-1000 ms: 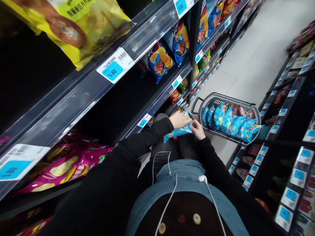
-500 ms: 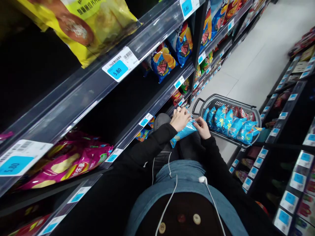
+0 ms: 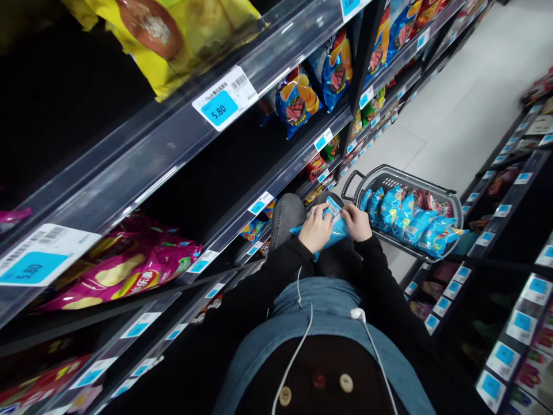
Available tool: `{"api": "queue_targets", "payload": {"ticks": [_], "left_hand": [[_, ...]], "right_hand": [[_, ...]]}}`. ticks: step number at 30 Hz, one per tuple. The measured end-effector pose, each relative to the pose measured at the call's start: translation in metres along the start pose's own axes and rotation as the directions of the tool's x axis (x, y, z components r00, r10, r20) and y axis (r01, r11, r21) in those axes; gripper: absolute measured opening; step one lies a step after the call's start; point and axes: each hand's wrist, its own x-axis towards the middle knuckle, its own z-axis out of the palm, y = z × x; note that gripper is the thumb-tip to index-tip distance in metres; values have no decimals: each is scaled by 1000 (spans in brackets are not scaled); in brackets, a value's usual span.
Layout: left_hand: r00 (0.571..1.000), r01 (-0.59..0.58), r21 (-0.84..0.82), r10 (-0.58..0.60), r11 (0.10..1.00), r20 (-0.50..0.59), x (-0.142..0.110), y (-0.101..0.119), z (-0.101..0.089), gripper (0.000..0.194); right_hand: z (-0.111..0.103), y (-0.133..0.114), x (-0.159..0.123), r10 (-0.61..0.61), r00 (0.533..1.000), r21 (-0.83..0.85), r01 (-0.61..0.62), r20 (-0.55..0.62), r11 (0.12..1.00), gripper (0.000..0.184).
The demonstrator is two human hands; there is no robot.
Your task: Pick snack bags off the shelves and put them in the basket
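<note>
A light-blue snack bag [image 3: 339, 231] lies over my lap, held between both hands. My left hand [image 3: 317, 229] has its fingers curled over the bag's left part, a ring on one finger. On the other side, my right hand [image 3: 357, 223] pinches the bag near its upper edge. Just to the right stands a dark grey basket [image 3: 383, 230] with a handle at its left end. Several similar blue bags [image 3: 415, 223] fill most of it, and red-and-white packets [image 3: 432, 202] lie behind them.
Dark shelving with price labels [image 3: 225, 98] runs close along the left. It carries a yellow chip bag [image 3: 207, 34], magenta chip bags [image 3: 142, 271] and blue chip bags [image 3: 298, 101]. More shelves [image 3: 510, 213] stand at the right. Pale floor [image 3: 449, 109] stretches between them.
The bag has been turned in my hands, and a pale strip at its top edge now shows. My left hand has shifted lower on it. The view has moved slightly.
</note>
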Motion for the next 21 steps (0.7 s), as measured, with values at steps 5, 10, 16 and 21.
{"api": "queue_targets", "payload": {"ticks": [5, 10, 16, 21], "left_hand": [[987, 147, 8, -147, 989, 62, 0, -3, 8, 19], [998, 58, 33, -58, 998, -22, -4, -7, 8, 17], [991, 133, 72, -131, 988, -39, -18, -1, 20, 23], [990, 143, -72, -143, 987, 14, -12, -18, 28, 16]], "right_hand": [[3, 1, 1, -81, 997, -70, 81, -1, 994, 18], [5, 4, 1, -16, 998, -111, 8, -67, 994, 20], [10, 8, -2, 23, 995, -90, -32, -95, 995, 23], [13, 15, -1, 28, 997, -73, -33, -71, 997, 23]]}}
